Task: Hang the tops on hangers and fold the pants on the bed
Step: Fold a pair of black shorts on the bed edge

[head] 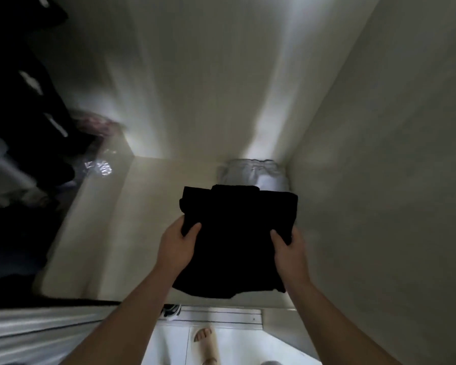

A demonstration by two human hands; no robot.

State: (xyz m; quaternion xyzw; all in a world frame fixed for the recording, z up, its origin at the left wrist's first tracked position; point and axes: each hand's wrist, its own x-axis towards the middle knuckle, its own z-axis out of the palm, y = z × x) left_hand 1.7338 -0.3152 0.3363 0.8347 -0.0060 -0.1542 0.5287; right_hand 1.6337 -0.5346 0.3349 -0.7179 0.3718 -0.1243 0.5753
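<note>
Now folded black pants (237,241) held flat, long axis pointing away toward shelf back; left hand (175,246) and right hand (291,252) grip near side edges, thumbs on top, fingers hidden beneath.

I am looking into a wardrobe in a home. My left hand (178,243) and right hand (291,248) hold a folded black garment (237,233) over a pale shelf (153,206) boxed in by plain cream walls (195,75). Just beyond the right hand, in the back corner, lies a folded pale garment (255,172). Well to the left of the left hand, dark clothes (24,114) hang. Below both wrists a door track (221,316) edges the opening, and a foot (204,335) stands on white floor (248,343).
</note>
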